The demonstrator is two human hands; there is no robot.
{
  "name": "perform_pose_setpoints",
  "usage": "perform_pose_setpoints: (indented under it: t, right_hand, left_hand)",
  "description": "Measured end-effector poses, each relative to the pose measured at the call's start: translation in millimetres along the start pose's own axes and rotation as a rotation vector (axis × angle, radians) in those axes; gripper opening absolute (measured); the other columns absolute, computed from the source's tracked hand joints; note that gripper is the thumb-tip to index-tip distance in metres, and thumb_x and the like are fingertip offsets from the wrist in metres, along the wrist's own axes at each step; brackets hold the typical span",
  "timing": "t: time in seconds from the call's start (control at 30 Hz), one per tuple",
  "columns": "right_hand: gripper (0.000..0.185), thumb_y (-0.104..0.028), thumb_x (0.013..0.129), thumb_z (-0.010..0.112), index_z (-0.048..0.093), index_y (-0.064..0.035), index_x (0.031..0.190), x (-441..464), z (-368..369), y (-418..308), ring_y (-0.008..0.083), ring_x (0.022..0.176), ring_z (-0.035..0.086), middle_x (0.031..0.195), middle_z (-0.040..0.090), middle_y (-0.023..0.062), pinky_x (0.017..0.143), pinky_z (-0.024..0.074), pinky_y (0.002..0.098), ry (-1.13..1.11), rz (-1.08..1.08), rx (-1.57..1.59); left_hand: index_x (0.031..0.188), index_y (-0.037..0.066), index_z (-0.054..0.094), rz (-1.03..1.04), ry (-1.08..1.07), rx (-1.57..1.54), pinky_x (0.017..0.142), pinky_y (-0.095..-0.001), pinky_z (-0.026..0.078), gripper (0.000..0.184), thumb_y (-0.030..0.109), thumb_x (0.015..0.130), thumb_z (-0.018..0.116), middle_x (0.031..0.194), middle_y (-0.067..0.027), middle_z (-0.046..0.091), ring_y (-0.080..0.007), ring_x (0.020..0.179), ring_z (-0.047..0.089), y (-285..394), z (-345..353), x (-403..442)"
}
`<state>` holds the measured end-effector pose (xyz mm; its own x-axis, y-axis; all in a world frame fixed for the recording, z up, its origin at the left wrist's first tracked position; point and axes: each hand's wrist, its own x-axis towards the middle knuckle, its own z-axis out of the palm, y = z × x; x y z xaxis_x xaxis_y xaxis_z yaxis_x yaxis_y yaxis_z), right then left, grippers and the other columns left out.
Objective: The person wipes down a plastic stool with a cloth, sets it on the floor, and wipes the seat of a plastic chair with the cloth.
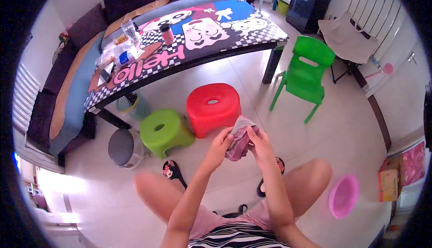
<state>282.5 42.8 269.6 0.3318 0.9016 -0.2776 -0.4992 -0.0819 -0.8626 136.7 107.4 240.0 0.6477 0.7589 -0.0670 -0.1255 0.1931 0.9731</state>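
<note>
Between my two hands is a crumpled cloth (240, 139), pale grey at the top and mauve lower down. I cannot make out what kind of cloth it is. My left hand (221, 143) grips its left side, thumb on top. The right edge is pinched by my right hand (258, 142), with the thumb laid over the fabric. Both hands are in front of my knees, above the floor. Just beyond them is a red stool (213, 106), and a green stool (164, 131) stands to the left.
A long table (198, 34) with a cartoon cloth carries a pink bottle (166, 35) and a glass jug (129, 31). A green chair (308, 72) stands at the right. Near my right knee is a pink basin (344, 196). A grey-topped stool (122, 146) is at the left.
</note>
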Motion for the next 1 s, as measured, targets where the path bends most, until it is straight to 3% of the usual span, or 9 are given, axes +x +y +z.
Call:
perform_pose_setpoints:
  t: [0.4,0.53,0.7,0.9,1.0]
  right_hand:
    - [0.032,-0.033,0.089,0.067,0.061,-0.0059,0.104,-81,-35,-11,0.0096,0.076,0.060,0.092,0.064,-0.0003,0.067,0.0467,0.0239,0.096,-0.098,0.002]
    - [0.036,-0.037,0.087,0.066,0.061,-0.0072,0.106,-78,-42,-17,0.0099,0.078,0.061,0.094,0.064,0.0003,0.069,0.0484,0.0252,0.177,-0.124,-0.042]
    - [0.036,-0.037,0.088,0.065,0.060,-0.0067,0.108,-83,-45,-44,0.0107,0.082,0.063,0.097,0.065,0.0019,0.076,0.0512,0.0277,0.114,-0.153,-0.090]
    - [0.032,-0.033,0.091,0.062,0.061,-0.0058,0.108,-79,-54,-56,0.0103,0.080,0.063,0.095,0.065,0.0019,0.072,0.0516,0.0261,0.127,-0.187,-0.072]
    - [0.030,-0.032,0.091,0.062,0.062,-0.0054,0.107,-71,-67,-59,0.0106,0.079,0.063,0.094,0.065,0.0023,0.070,0.0520,0.0258,0.140,-0.176,-0.085]
  left_hand:
    - [0.134,0.001,0.044,-0.006,-0.089,-0.091,0.084,-0.0230,0.044,0.043,0.029,0.101,0.044,0.108,-0.0021,0.056,-0.0094,0.096,0.054,15,67,-54]
    - [0.134,0.001,0.044,-0.035,-0.118,-0.049,0.083,-0.0236,0.045,0.044,0.030,0.101,0.045,0.109,-0.0052,0.057,-0.0110,0.096,0.055,8,69,-38]
    - [0.135,0.000,0.040,-0.073,-0.196,-0.113,0.083,-0.0265,0.048,0.048,0.032,0.100,0.047,0.112,-0.0112,0.058,-0.0139,0.097,0.059,35,79,-28]
    - [0.137,-0.002,0.035,-0.156,-0.368,-0.116,0.083,-0.0289,0.050,0.063,0.035,0.093,0.060,0.115,-0.0160,0.057,-0.0192,0.103,0.059,48,91,-10]
    - [0.137,-0.003,0.034,-0.115,-0.296,0.043,0.084,-0.0308,0.050,0.076,0.037,0.084,0.070,0.118,-0.0179,0.055,-0.0217,0.106,0.058,47,101,1]
